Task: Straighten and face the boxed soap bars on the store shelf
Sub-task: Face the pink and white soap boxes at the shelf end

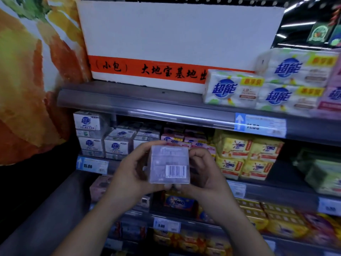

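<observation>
One soap box (168, 164) is held before the shelf (276, 191), the left hand (129, 174) curled at its 9 o'clock side, the right hand (204, 174) at 3 o'clock, with four yellow packs (247, 156) further toward 3 o'clock.

Soap box (169, 164) between left hand (132, 174) and right hand (204, 172)

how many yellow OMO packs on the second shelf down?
4 yellow OMO packs, stacked two by two: upper left, upper right, lower left, lower right. More may be hidden behind.

A shop aisle: tiered shelves (129, 104) stocked with packaged soap (232, 89), price tags (260, 125) along the edges.
</observation>
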Tool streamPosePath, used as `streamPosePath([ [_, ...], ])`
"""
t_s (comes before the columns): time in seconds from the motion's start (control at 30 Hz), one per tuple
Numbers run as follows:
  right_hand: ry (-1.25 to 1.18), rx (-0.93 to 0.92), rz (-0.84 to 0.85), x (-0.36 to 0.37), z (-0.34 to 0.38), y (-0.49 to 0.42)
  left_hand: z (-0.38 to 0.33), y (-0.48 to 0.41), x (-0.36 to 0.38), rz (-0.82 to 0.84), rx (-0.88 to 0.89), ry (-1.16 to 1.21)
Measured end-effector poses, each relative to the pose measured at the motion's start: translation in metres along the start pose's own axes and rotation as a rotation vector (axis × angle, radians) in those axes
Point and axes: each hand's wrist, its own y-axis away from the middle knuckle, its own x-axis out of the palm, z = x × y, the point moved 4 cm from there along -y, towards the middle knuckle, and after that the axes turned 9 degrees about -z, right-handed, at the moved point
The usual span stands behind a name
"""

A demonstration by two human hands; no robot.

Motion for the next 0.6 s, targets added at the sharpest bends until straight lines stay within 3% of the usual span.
streamPosePath([
  [0.3, -0.094, 0.162, -0.182, -0.011, 0.004, 0.013, -0.001, 0.008, 0.015, -0.138, -0.225, 0.222],
  [0.5, -0.018, 0.090, -0.241, -0.006, 0.022, 0.018, -0.002, 0.016, 0.018, -0.147, -0.359, 0.286],
  [0.6, 0.043, 0.031, -0.298, -0.003, 0.028, 0.023, 0.000, 0.020, 0.019, -0.117, -0.454, 0.458],
])
